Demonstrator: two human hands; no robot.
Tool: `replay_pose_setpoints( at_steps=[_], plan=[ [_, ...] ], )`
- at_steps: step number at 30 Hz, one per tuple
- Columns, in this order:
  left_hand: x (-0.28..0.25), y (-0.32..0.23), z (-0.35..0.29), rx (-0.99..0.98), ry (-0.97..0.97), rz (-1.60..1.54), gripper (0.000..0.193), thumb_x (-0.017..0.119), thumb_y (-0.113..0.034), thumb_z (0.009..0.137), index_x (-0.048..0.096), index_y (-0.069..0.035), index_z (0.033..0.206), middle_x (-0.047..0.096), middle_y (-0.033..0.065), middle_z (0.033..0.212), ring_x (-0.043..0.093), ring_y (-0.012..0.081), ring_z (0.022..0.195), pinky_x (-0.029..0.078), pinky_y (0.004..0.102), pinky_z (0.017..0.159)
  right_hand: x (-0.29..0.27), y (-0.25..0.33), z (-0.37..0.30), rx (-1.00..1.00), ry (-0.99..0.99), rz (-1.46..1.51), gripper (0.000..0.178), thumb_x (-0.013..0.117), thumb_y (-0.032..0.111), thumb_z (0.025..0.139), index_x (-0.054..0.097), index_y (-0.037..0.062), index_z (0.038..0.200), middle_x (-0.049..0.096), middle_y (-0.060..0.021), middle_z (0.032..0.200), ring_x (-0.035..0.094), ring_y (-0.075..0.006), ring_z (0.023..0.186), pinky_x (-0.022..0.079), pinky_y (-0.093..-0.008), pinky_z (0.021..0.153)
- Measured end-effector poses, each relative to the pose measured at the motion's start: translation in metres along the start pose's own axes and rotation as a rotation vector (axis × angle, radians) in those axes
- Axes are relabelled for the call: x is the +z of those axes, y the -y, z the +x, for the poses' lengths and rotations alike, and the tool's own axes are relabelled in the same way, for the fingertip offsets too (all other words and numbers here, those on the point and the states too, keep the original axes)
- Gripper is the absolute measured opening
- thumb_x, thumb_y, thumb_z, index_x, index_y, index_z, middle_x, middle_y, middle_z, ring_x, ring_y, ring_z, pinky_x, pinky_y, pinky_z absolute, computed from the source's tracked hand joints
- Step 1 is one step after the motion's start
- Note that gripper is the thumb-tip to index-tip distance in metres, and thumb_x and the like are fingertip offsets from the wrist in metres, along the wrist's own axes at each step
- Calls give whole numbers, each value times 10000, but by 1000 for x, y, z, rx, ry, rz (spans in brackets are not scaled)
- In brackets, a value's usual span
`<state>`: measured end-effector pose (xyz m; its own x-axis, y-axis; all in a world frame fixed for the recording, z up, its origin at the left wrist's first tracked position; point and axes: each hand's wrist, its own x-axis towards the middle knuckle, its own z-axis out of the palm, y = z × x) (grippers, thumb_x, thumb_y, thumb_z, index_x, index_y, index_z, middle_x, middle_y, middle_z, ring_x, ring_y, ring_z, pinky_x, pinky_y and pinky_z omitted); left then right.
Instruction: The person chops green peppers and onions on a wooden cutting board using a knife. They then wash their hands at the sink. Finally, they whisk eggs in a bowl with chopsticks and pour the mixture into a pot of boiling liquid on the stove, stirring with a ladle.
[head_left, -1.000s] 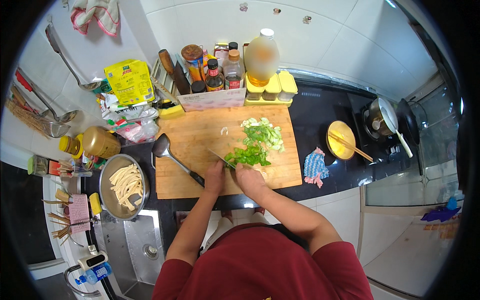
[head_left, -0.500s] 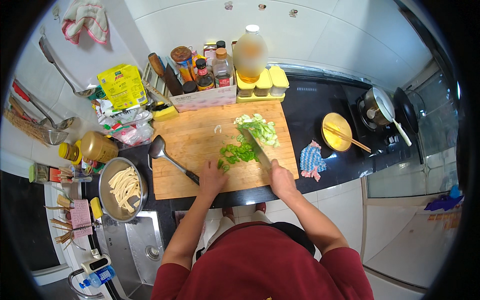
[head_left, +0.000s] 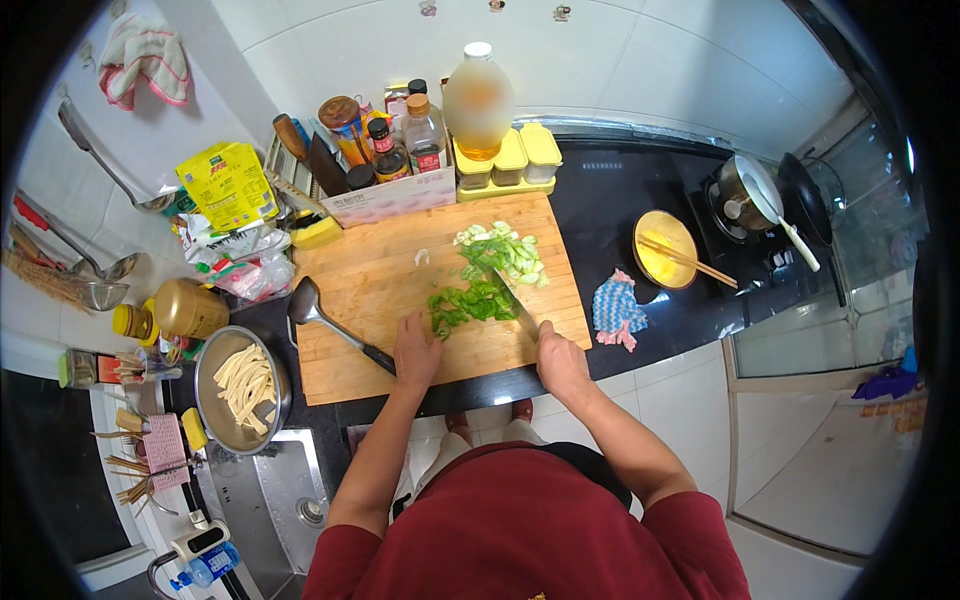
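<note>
My right hand (head_left: 562,362) grips the handle of a kitchen knife (head_left: 517,307), whose broad blade slants up and left over the cutting board (head_left: 380,240). Along the blade lies a pile of chopped green pieces, perhaps pepper (head_left: 472,302). Beyond the blade's tip sits a heap of pale green slices (head_left: 515,260). My left hand (head_left: 417,350) rests on the board just left of the chopped greens, fingers loosely bent and seemingly holding nothing. Beside it lies a metal spatula (head_left: 340,325) with a black handle.
A steel bowl (head_left: 281,400) of pale strips stands left, by the sink (head_left: 300,462). Sauce bottles in a box (head_left: 400,198) and yellow-lidded jars (head_left: 510,152) line the back. On the right are a blue cloth (head_left: 618,308), a yellow bowl (head_left: 690,236) with chopsticks, and a pot (head_left: 745,190).
My left hand has drawn slightly left from the greens it was touching at its fingertips. The knife stays in my right hand by the pile. The whole view has shifted a little.
</note>
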<state>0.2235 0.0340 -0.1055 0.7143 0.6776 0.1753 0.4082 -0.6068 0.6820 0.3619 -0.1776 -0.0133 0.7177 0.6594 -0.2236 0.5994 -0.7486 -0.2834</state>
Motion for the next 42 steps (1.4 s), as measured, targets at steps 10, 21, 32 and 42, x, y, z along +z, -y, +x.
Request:
replay_pose_setpoints(
  at_steps=[10, 21, 32, 42],
  plan=[
    [13, 5, 0, -36, 78, -12, 437, 678, -54, 731, 557, -2, 1148, 554, 215, 1039, 575, 378, 945, 489, 435, 778, 25, 32, 12, -131, 2, 22, 119, 457, 47, 894, 490, -3, 997, 678, -246, 841, 691, -394, 763, 559, -486, 668],
    [-5, -24, -7, 196, -4, 141, 584, 759, -250, 718, 542, -70, 1230, 473, 208, 1226, 468, 408, 1131, 393, 501, 934, 1, -3, 6, -8, -34, -142, 149, 512, 42, 873, 483, 10, 1016, 661, -202, 873, 701, -357, 748, 577, -424, 643],
    [29, -21, -2, 295, 128, 269, 664, 797, -343, 681, 571, -172, 1281, 395, 193, 1388, 342, 380, 1288, 250, 554, 1077, 20, 23, 6, -129, 18, 14, 128, 474, 29, 865, 479, 10, 991, 659, -227, 878, 680, -404, 758, 558, -478, 661],
    [13, 0, 25, 272, 44, 281, 639, 812, -328, 667, 591, -166, 1244, 413, 204, 1345, 372, 389, 1251, 263, 540, 1067, 3, 3, 51, -62, -109, -85, 124, 494, 53, 884, 505, 9, 1000, 657, -224, 884, 694, -374, 737, 572, -448, 628]
  ],
)
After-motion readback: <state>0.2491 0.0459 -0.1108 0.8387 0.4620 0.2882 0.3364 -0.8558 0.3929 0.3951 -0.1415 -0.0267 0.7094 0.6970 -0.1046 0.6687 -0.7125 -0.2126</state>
